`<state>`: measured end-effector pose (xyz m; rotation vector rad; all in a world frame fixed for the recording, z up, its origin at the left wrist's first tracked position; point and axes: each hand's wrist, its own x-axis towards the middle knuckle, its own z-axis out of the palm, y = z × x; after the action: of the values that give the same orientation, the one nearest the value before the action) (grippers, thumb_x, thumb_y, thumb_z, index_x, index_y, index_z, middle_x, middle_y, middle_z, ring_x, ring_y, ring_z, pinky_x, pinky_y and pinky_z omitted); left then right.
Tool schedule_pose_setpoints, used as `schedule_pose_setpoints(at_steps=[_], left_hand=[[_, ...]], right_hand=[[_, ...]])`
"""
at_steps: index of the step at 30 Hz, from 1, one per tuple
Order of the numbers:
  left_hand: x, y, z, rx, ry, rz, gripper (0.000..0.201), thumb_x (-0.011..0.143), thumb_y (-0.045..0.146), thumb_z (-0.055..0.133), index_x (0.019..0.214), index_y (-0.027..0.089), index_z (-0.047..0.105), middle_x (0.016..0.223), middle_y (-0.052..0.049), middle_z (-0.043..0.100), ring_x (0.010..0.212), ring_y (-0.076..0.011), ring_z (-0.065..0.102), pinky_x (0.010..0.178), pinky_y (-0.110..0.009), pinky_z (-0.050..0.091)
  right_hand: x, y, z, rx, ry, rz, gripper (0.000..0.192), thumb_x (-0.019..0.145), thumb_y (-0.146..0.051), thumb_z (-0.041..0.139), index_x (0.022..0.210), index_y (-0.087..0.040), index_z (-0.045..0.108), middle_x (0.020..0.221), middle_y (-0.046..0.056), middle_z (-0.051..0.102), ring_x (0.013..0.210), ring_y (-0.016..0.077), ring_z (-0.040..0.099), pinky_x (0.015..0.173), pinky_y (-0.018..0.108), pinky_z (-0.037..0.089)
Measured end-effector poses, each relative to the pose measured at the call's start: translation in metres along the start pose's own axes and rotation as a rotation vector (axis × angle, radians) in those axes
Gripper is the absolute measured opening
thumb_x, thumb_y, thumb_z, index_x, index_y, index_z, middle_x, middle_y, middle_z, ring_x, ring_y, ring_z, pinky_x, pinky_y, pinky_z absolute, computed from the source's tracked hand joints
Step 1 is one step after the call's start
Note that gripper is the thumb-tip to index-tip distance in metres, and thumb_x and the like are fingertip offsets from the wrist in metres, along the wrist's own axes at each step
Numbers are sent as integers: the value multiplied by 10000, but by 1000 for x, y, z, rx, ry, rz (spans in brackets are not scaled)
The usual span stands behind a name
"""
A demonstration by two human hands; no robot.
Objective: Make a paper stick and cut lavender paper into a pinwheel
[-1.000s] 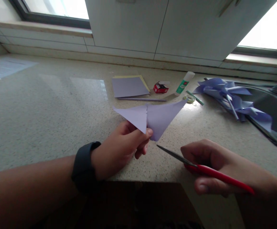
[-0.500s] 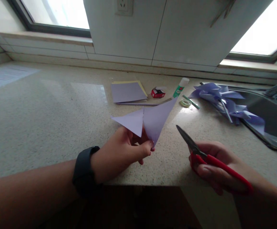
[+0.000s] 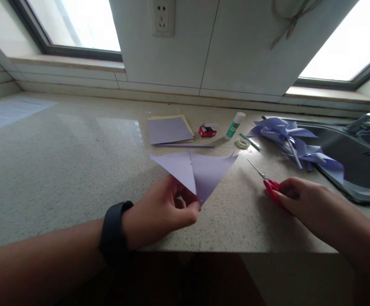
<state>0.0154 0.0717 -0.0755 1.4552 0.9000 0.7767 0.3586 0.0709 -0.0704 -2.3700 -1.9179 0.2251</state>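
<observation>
Between thumb and fingers my left hand (image 3: 169,206) pinches a lilac sheet of paper (image 3: 212,172) by its near corner, held above the counter. The sheet has cuts running in toward its middle, and its flaps spread to both sides. Some of my left fingers are hidden beneath it. Over to the right, my right hand (image 3: 303,195) grips the red handles of a pair of scissors (image 3: 272,187), low over the countertop. The blades look closed and point away to the far left.
Behind the paper lie a stack of coloured paper (image 3: 169,131), a thin lilac stick (image 3: 185,146), a small red box (image 3: 207,130), a glue stick (image 3: 235,126) and a tape roll (image 3: 243,143). Lilac pinwheels (image 3: 280,129) rest beside the sink (image 3: 357,157). A printed sheet (image 3: 9,111) lies far left.
My right hand has turned palm-down and moved the scissors lower, away to the right of the paper. The lilac paper has tilted flatter in my left hand. The view has tipped upward slightly.
</observation>
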Motion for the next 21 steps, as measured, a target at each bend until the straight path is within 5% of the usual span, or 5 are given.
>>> schedule_pose_setpoints(at_steps=[10, 15, 21], left_hand=[[5, 6, -6, -81, -119, -123, 176, 759, 184, 639, 896, 173, 529, 788, 24, 546, 654, -109, 505, 516, -224, 486], [10, 16, -25, -13, -334, -251, 168, 746, 128, 602, 899, 173, 547, 719, 40, 568, 592, -100, 511, 516, -215, 467], [12, 30, -54, 152, -462, -392, 255, 815, 231, 671, 1050, 163, 599, 873, -2, 623, 639, -104, 556, 512, -196, 432]], right_hand=[[3, 15, -9, -238, 49, -83, 409, 918, -537, 476, 816, -231, 728, 732, 105, 717, 620, 241, 620, 548, 344, 342], [5, 19, -6, -256, 115, -162, 443, 940, -482, 438, 720, -209, 709, 712, 125, 709, 621, 246, 626, 541, 337, 307], [-3, 7, -14, -322, 101, -108, 470, 946, -501, 376, 706, -230, 676, 715, 120, 705, 631, 271, 645, 512, 343, 286]])
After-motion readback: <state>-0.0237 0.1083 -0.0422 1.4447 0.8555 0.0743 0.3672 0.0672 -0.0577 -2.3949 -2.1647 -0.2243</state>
